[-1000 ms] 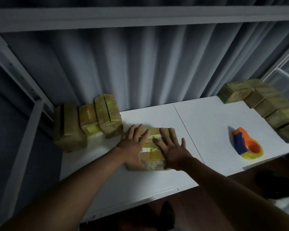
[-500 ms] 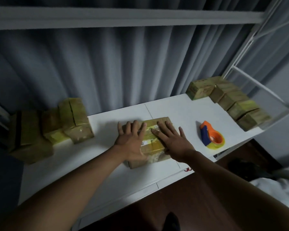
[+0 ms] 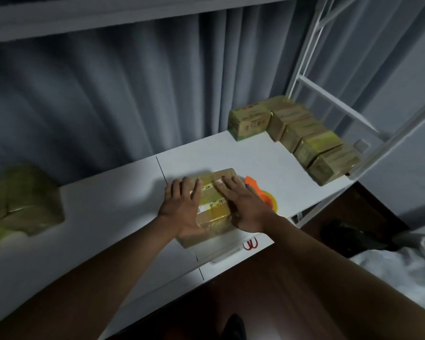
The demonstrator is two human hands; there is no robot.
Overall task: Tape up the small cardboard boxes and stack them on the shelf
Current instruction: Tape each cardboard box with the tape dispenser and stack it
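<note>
left hand [image 3: 182, 207] and right hand [image 3: 243, 207]: both grips spread flat, fingers straight, palms pressing down on top of one small brown cardboard box with clear tape and a printed label [image 3: 210, 204]. no pinch, no curl round an edge.

the box lies on the white shelf board [image 3: 108, 229], near its front edge and just right of the dark panel seam.

just right of the box, partly under the right hand: orange and yellow tape dispenser [image 3: 268, 200], touching or nearly touching the box; cannot tell which.

far right: row of small taped cardboard boxes [image 3: 304, 141] along the white metal shelf frame [image 3: 304, 69]. far left: blurred pile of cardboard boxes [image 3: 20, 202]. grey pleated curtain [image 3: 108, 106] behind.

risks, as judgement:
- flat palms give no hold; a sideways push could slide the box into the dispenser and knock it off the front edge.
- the box sits close to the front edge; a pull toward the body could tip it off.
- uneven pressing could leave the tape wrinkled or lifting.

hidden or unclear:
- tape seam mostly covered by the hands; whether it is fully sealed cannot be told.
- dispenser body largely hidden.
- left pile too blurred to count.
- small red mark at the shelf front unreadable.
</note>
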